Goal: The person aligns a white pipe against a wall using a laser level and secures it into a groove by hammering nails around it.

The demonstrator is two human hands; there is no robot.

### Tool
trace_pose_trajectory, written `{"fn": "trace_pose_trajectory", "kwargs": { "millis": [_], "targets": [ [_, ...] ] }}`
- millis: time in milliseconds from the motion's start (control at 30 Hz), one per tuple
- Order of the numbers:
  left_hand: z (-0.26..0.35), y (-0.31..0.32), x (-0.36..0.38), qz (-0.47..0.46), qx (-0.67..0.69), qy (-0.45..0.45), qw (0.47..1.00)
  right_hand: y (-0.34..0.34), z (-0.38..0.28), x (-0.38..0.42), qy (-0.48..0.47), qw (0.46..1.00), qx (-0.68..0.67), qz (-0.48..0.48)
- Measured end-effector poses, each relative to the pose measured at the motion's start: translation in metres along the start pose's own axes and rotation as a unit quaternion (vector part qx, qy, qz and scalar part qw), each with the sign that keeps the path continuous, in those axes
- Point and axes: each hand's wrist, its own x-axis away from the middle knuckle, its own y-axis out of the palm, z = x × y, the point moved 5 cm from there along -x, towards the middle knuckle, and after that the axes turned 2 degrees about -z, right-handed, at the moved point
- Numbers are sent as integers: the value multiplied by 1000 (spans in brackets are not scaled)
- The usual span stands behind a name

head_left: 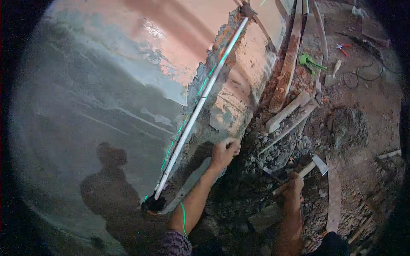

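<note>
My right hand (294, 184) is wrapped round the wooden handle of a hatchet (319, 164). Its metal head points away from me, above the rubble. My left hand (225, 152) is raised by the lower part of the wall, fingers curled together; whatever they may hold is too small to make out. To the left of that hand, a long white pipe (200, 104) lies in a rough groove (200, 81) cut into the wall. The pipe's lower end meets a dark hole (153, 204). A green laser line runs along the groove and across my left forearm.
Wooden planks (288, 70) lean and lie along the wall's foot, among broken rubble (307, 145). Farther off on the ground are a green tool (308, 63), red-handled pliers (343, 50), a trowel (333, 76) and a dark cable (363, 77). My shadow falls on the plastered wall (85, 128).
</note>
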Motion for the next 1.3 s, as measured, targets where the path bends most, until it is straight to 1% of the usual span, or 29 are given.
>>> {"fn": "trace_pose_trajectory", "kwargs": {
  "millis": [67, 133, 167, 200, 267, 300, 333, 367, 400, 433, 500, 533, 567, 633, 667, 700, 733, 767, 800, 867, 1000, 1067, 1100, 1133, 1167, 1200, 1233, 1267, 1300],
  "targets": [
    [-16, 9, 14, -10, 12, -23, 1000, 17, -28, 31, 38, 995, -44, 83],
    [-29, 13, 23, -9, 66, -95, 993, -14, 21, -18, 37, 994, -54, 83],
    [-31, 12, 24, -7, 93, -108, 990, -21, 31, -26, 37, 994, -58, 82],
    [-30, 10, 22, -5, 92, -111, 990, -27, 40, -33, 37, 994, -61, 82],
    [-12, 6, 15, 4, 177, -105, 979, -23, 23, -18, 17, 998, 13, 65],
    [1, 4, 13, 16, 201, -98, 975, -15, 14, -8, 19, 998, 12, 63],
    [8, 0, 2, 18, 199, -97, 975, -1, 0, 12, 49, 993, -34, 101],
    [15, -7, -11, 45, 267, -90, 958, 7, -10, 27, 77, 984, -80, 137],
    [23, -14, -23, 72, 335, -81, 936, 11, -19, 36, 76, 985, -79, 132],
    [34, -21, -36, 77, 336, -76, 936, 15, -26, 40, 73, 989, -71, 111],
    [65, -33, -61, 43, 521, 20, 852, 13, -23, 35, 57, 993, -65, 83],
    [78, -37, -69, 47, 524, 27, 850, 0, -4, 14, 43, 995, -47, 72],
    [85, -41, -75, 112, 574, 13, 811, -18, 17, -16, 19, 998, -22, 61],
    [97, -47, -85, 225, 641, -30, 733, -40, 42, -58, -10, 994, 105, 35],
    [88, -52, -92, 226, 644, -25, 730, -32, 29, -46, -10, 979, 201, 22],
    [79, -57, -102, 203, 644, -26, 737, -25, 19, -33, -15, 979, 202, 19],
    [74, -58, -109, 180, 643, -27, 744, -6, -3, 0, 1, 995, 94, 43],
    [77, -59, -107, 189, 630, -10, 754, 4, -14, 17, 18, 997, -16, 67],
    [65, -65, -110, 189, 631, -8, 752, 5, -16, 18, 16, 998, -15, 66],
    [51, -74, -124, 61, 563, 64, 822, 5, -16, 18, 27, 998, -19, 61],
    [77, -69, -120, 111, 588, 46, 800, 3, -12, 14, 42, 997, -32, 55],
    [94, -62, -112, 172, 624, 2, 762, -4, -3, 8, 59, 993, -4, 99],
    [81, -62, -115, 173, 626, 0, 761, -10, 6, 1, 58, 993, -1, 100],
    [69, -74, -120, 203, 430, 127, 870, -14, 16, -7, 68, 994, -60, 62],
    [70, -80, -113, 204, 319, 188, 906, -14, 19, -10, 75, 990, -119, 23],
    [72, -84, -106, 217, 209, 248, 921, -17, 22, -13, 72, 990, -120, 23],
    [66, -94, -95, 85, 540, 170, 820, -17, 17, -10, 30, 994, -98, 27],
    [66, -87, -88, -61, 792, 64, 604, -19, 12, -8, -12, 996, -78, 32],
    [56, -84, -89, -68, 791, 59, 605, -30, 26, -20, -13, 996, -83, 37]
  ]
}}
